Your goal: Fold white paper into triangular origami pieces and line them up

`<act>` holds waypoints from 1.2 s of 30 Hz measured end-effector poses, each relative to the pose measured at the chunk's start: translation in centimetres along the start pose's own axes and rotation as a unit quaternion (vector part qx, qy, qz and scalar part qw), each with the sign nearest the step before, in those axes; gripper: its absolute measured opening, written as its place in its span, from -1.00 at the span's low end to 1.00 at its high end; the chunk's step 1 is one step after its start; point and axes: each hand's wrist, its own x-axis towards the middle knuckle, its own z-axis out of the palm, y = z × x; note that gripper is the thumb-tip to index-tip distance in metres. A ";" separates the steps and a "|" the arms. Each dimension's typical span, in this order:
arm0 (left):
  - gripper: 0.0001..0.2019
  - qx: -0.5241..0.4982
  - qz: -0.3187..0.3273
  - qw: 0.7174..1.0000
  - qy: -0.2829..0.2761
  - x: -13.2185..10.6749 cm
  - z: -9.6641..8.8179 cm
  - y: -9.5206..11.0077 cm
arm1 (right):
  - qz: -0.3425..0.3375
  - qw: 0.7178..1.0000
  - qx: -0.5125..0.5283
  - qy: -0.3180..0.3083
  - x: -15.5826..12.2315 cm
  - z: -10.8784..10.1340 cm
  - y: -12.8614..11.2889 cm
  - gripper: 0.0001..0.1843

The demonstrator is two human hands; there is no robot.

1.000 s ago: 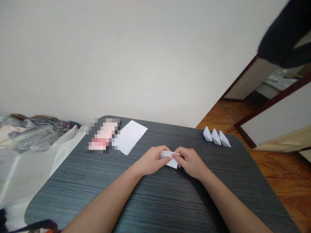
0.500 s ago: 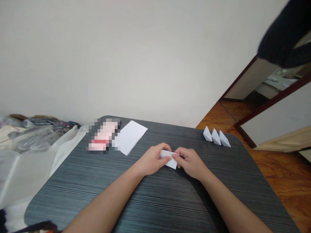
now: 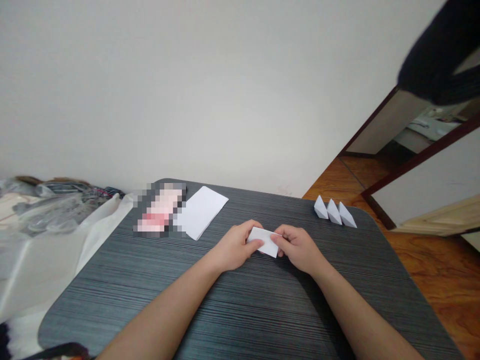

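One small piece of white paper (image 3: 265, 240) is held by two hands above the middle of one dark, striped table (image 3: 240, 310). Its left end is pinched between the thumb and fingers of the left hand (image 3: 233, 248); its right end is pinched likewise by the right hand (image 3: 301, 251). Parts of both ends are hidden by the thumbs. Three folded paper shapes (image 3: 334, 212) are lined up side by side near the far right corner. One stack of white sheets (image 3: 204, 211) is laid beyond the left hand; how many sheets are in it cannot be told. Just beside the stack, one pinkish item (image 3: 162, 207) is masked by coarse pixel blocks, by which the stack's left corner is also covered. The table is flanked on the left by a jumble of clear plastic and cloth (image 3: 63, 200), on the right by a wooden floor (image 3: 423, 265). The doorway (image 3: 397, 125) at upper right is partly blocked by one blurred black object (image 3: 431, 70).
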 end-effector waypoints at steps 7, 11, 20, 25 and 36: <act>-0.78 -0.015 -0.010 1.000 0.004 0.1 0.0 -0.8 | 0.022 0.998 0.055 -0.001 0.1 -0.1 0.3 -0.72; -0.78 -0.029 -0.009 1.000 -0.001 0.2 0.1 -1.1 | 0.012 0.999 0.048 -0.010 0.0 -0.5 -0.2 -0.69; -0.77 -0.073 -0.013 0.997 0.001 0.2 0.2 -1.5 | 0.011 0.997 0.071 -0.002 0.0 -0.3 0.5 -0.71; -0.75 -0.091 -0.013 0.996 -0.004 0.3 0.2 -1.4 | -0.013 0.999 0.043 -0.005 -0.1 -0.7 -0.1 -0.69; -0.75 -0.071 -0.020 0.997 0.002 0.3 -0.1 -0.9 | -0.048 0.998 0.021 -0.039 -0.3 -0.3 -0.6 -0.72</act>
